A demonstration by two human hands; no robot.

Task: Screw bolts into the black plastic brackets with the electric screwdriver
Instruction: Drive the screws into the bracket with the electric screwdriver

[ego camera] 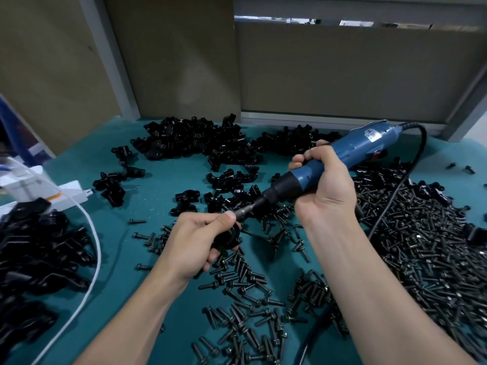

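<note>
We see the right hand (324,188) wrapped round the blue barrel of the screwdriver (350,148), fingers curled over it and thumb on the near side. The screwdriver lies tilted, its black nose and metal bit pointing down toward the left hand (195,241). That hand curls its fingers round a black bracket (228,239), held just above the tabletop (131,259) right at the screwdriver's tip. The thumb presses beside the bit. We cannot tell whether a bolt sits under the bit, since the thumb and the bit hide that spot.

Loose bolts (421,246) lie thick on the teal tabletop to the right of the screwdriver and spread below it, between the two forearms. A bracket heap (195,138) lies beyond the screwdriver's tip, toward the brown panels (342,69) at the back, with single brackets scattered just under its nose. Far to the left of the screwdriver sits a second dark pile (34,254), with a white cable (95,241) curving past it. The screwdriver's black cord (390,204) loops from its rear end and trails down across the bolts.
</note>
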